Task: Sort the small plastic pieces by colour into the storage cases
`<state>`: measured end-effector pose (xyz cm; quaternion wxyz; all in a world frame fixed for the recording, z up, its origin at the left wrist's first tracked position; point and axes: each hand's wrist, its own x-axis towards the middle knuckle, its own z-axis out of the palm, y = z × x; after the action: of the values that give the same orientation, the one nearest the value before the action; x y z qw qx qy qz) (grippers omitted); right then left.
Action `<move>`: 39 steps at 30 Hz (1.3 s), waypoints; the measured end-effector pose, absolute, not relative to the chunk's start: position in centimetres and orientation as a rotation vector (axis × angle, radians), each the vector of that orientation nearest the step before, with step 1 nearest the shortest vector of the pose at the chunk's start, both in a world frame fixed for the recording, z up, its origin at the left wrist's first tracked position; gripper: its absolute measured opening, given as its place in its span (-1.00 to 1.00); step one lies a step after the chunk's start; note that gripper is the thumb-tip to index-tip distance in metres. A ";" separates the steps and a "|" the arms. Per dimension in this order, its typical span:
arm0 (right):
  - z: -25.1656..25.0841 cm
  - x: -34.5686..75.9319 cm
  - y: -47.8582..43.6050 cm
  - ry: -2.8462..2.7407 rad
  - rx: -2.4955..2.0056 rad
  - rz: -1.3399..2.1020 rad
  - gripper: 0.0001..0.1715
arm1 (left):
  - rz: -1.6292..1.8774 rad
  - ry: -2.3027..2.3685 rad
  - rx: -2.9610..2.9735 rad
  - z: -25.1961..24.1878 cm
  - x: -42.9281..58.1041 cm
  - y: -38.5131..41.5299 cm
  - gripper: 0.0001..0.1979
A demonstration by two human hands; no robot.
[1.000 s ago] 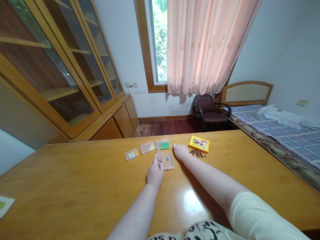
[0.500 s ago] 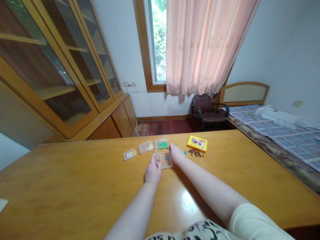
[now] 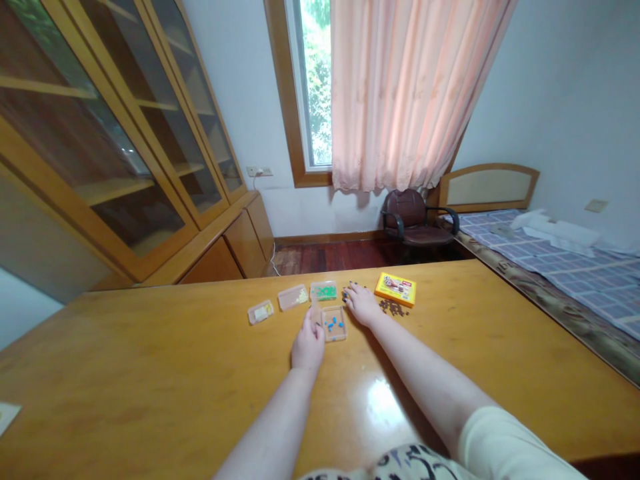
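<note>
- On the wooden table (image 3: 150,373) we have a shallow clear tray (image 3: 334,332) just in front of us, with blue bits (image 3: 330,324) scattered inside it.
- Our left hand (image 3: 309,347) sits at the tray's near left corner, its fingers (image 3: 314,319) drawn together and just beside the tray wall; we cannot tell whether they pinch anything small.
- Our right hand (image 3: 363,305) lies open and palm down on the table, just beyond the tray's right side, holding nothing.
- Three small clear boxes stand in a row beyond the tray: one with pale pieces (image 3: 261,312), one with cream bits (image 3: 293,297), and one with green bits (image 3: 323,291), which is nearest our fingers.
- Right of our right hand lie a yellow box (image 3: 395,289) and a loose heap of dark bits (image 3: 391,306).
- Our right arm and sleeve (image 3: 515,443) reach in from the lower right, above a printed garment (image 3: 405,467).
- A paper scrap (image 3: 6,415) sits at the table's left edge.
- Past the table stand a glass-front cabinet (image 3: 120,133), a dark chair (image 3: 419,220) below a peach curtain (image 3: 415,87), and a bed (image 3: 540,247) with a checked cover.
</note>
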<state>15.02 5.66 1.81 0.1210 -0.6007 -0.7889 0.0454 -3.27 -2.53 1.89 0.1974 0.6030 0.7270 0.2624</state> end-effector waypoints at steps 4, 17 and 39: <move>1.0 16.1 6.5 -2.446 -1.749 0.253 -0.42 | 0.723 2.046 1.652 2.1 -3.2 -2.6 -0.50; -1.0 16.5 2.2 -2.343 -1.572 0.228 -0.48 | 0.766 2.001 1.653 1.9 -3.4 -2.5 -0.49; -0.8 17.9 2.3 -1.776 -1.853 0.285 -0.52 | 0.834 1.975 1.627 1.2 -3.7 -2.3 -0.49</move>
<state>17.87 2.33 -0.82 0.2760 -0.6898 -0.6609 0.1060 -3.67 -2.28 1.18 0.2234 0.5892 0.7153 0.3020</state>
